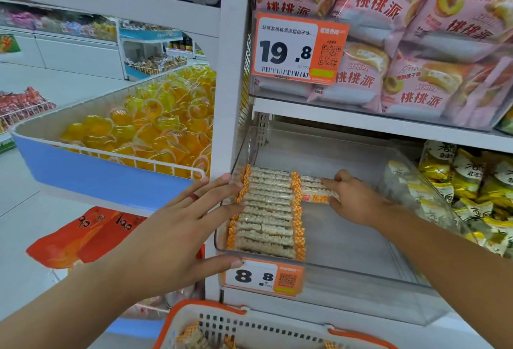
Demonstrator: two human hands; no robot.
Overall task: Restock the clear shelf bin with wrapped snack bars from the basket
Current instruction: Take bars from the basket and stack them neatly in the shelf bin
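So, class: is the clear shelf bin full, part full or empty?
Part full. In the clear shelf bin, a row of wrapped snack bars fills the left side; the right side's floor is mostly bare.

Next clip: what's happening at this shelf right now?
A person is filling a clear shelf bin with wrapped snack bars. One row of bars lines its left side. The left hand rests open against that row's left end; the right hand holds more bars beside it. The basket waits below.

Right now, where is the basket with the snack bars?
In the head view the basket sits at the bottom edge, below the clear bin and its 8.8 price tag.
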